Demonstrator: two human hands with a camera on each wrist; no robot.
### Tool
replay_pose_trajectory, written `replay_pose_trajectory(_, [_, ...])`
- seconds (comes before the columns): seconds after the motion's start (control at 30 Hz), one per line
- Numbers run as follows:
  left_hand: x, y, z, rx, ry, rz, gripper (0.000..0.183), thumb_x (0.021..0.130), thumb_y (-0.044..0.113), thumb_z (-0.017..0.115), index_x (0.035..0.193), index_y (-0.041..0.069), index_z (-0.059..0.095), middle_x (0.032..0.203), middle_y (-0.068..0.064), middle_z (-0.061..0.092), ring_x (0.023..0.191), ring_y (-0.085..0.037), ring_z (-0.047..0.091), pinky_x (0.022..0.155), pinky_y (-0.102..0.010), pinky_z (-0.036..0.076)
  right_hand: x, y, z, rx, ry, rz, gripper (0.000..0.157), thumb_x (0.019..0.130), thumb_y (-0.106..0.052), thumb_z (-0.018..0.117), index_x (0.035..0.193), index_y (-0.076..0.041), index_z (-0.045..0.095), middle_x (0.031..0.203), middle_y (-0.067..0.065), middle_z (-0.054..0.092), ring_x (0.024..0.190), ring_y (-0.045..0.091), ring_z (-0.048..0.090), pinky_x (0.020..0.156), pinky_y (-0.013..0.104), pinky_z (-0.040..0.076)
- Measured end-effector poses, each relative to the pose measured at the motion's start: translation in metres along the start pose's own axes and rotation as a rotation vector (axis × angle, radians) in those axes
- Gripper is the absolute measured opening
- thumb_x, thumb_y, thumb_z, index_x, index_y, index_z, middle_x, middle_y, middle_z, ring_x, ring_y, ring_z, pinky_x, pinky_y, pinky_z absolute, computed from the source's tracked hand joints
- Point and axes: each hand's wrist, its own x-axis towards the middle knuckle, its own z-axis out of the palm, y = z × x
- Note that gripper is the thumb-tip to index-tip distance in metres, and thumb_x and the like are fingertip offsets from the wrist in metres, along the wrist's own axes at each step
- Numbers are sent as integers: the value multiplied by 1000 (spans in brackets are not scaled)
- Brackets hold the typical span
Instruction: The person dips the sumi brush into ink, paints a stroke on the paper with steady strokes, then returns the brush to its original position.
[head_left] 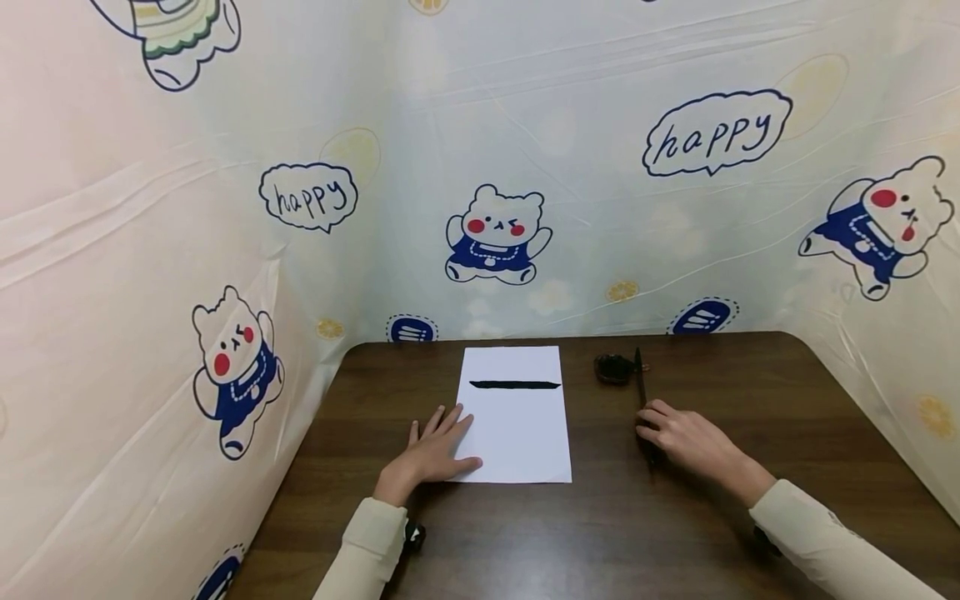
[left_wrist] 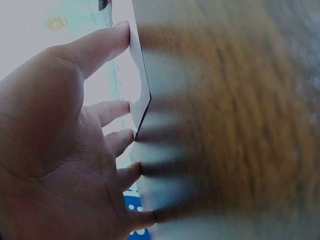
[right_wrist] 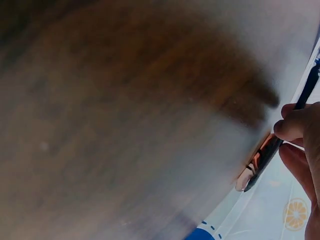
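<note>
A white sheet of paper (head_left: pixel 517 433) lies on the table with one thick black horizontal stroke (head_left: pixel 515 385) across its upper part. My left hand (head_left: pixel 438 454) rests at the sheet's lower left with fingers spread; the thumb and some fingertips touch the paper, while others reach past its edge. To the right, my right hand (head_left: pixel 686 437) pinches a dark writing brush (right_wrist: pixel 308 85) between thumb and fingers. The brush's tapered tip points away from me, beside a small dark ink dish (head_left: pixel 614 369). Whether the tip touches the dish, I cannot tell.
The brown wooden table (head_left: pixel 570 542) has rounded far corners. A pale printed cloth (head_left: pixel 585 250) with cartoon bears hangs around its back and sides. A dark band (head_left: pixel 414 536) shows at the left wrist.
</note>
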Motion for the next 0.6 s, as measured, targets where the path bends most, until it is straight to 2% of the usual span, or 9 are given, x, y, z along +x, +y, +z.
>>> replay_pose_trajectory(0.4, [-1,-1,-1,-32,1,22,89,97,58,68,168,16,34,180,-12,16,166,-45,6,123,-82,-2,-3,-4,3,0,-51,39,39,75,4,90,111,-8,82,115,11,76,105,26,69,63,30,61])
replay_pose_trajectory(0.6, [0,-1,0,-12,-3,4,90,97,61,66,169,20,32,181,-7,15,167,-42,5,124,-80,-1,-2,-4,2,16,-60,42,41,74,5,90,112,-7,81,117,12,76,106,27,69,69,34,63])
